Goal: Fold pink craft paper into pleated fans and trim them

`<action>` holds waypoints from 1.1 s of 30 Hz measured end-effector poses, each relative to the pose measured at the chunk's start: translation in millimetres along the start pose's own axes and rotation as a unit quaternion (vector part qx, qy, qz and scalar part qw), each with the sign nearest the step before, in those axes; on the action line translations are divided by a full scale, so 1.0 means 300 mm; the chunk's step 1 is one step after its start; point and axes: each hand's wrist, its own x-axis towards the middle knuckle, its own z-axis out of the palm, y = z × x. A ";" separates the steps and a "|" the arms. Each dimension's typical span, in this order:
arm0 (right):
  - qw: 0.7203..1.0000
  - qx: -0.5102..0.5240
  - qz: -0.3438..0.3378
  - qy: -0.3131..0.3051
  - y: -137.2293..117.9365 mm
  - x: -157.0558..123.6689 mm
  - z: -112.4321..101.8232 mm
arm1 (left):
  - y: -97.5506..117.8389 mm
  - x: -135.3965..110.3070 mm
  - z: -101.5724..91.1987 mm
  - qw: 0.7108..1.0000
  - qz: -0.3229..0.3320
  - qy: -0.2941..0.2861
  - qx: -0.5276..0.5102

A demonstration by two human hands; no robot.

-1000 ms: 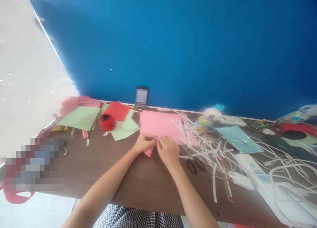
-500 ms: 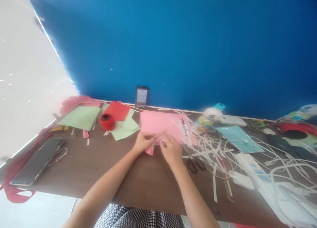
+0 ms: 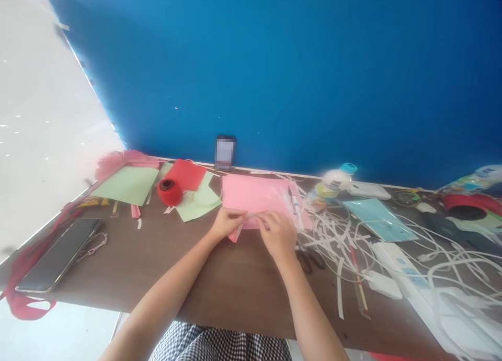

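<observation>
My left hand is closed at the near edge of a pink paper sheet, its thumb and fingers pinched together. A small folded pink paper piece sticks out below those fingers, gripped by them. My right hand is closed too, pinching a thin pale strip that runs across to the left fingertips. The strip's material is too small to make out. A marker pen lies on the sheet, right of my hands. Scissors with dark handles rest beside my right wrist, partly hidden.
White paper strips and cables tangle at right, near a bottle and a power strip. At left lie a phone, a red roll and green sheets. A blue wall rises behind the table.
My right hand has shifted slightly right, and its fingers have turned. The pale strip now lies nearly level between my hands. The folded pink piece has tilted and moved slightly left.
</observation>
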 end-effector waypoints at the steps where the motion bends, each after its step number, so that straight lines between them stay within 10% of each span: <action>1: 1.000 -0.002 -0.002 0.001 0.003 0.001 -0.001 | 0.002 0.000 -0.001 1.000 0.001 -0.007 -0.002; 33: 0.997 0.062 -0.014 -0.039 0.007 0.009 -0.014 | -0.021 -0.001 0.014 0.975 -0.039 -0.161 -0.145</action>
